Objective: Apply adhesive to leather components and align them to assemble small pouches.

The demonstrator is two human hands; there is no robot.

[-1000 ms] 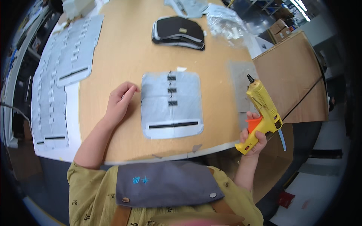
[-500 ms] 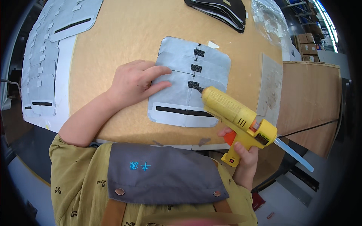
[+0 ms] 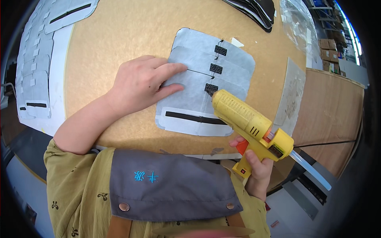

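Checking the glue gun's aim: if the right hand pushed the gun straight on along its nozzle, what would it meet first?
Most likely the lowest black patch on the grey fabric panel; the yellow glue gun in the right hand already points there, though height is unclear.

boxes: brown cardboard boxes (image 3: 328, 43) stacked far beyond the right hand (image 3: 254, 166)
bag: clear plastic bag (image 3: 297, 22) near them
label: small dark sticker (image 3: 276, 150) on the yellow glue gun (image 3: 250, 123)

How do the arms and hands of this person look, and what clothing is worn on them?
Both the left hand and the right hand are bare: no gloves, rings or watch visible. The forearms are uncovered; olive-yellow sleeves with small dark motifs end near the elbows.
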